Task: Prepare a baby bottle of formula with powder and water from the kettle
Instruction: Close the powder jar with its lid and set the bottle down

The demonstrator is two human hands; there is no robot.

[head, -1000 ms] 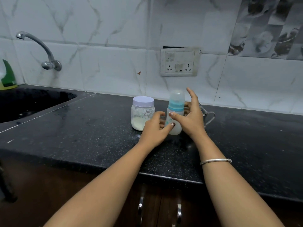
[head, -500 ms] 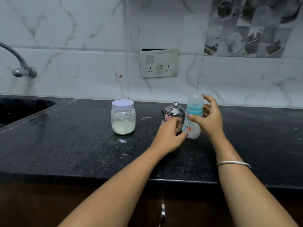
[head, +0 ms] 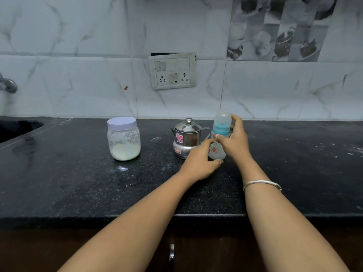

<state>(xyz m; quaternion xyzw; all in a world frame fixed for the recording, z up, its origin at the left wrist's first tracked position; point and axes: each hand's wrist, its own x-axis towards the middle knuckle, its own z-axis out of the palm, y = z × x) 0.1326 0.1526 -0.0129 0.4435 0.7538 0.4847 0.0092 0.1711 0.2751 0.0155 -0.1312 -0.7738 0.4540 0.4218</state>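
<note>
Since the earlier frame both hands have stayed on the baby bottle while the view has swung right, so the powder jar and kettle now sit farther left and the tap is nearly out of sight. Standing upright on the black desk, the bottle is just right of the steel kettle, at about 3 o'clock from it, with its cloudy cap and blue collar on. The right hand wraps the bottle from the right side, its grip closed around the body and collar, one finger raised beside the cap. The left hand curls around the bottle's base from the left, its grip closed on it, its fingers in front of the kettle's lower body. The lidded jar, holding pale powder at its bottom, stands well apart at 9 o'clock from the kettle. A bangle circles the right wrist.
</note>
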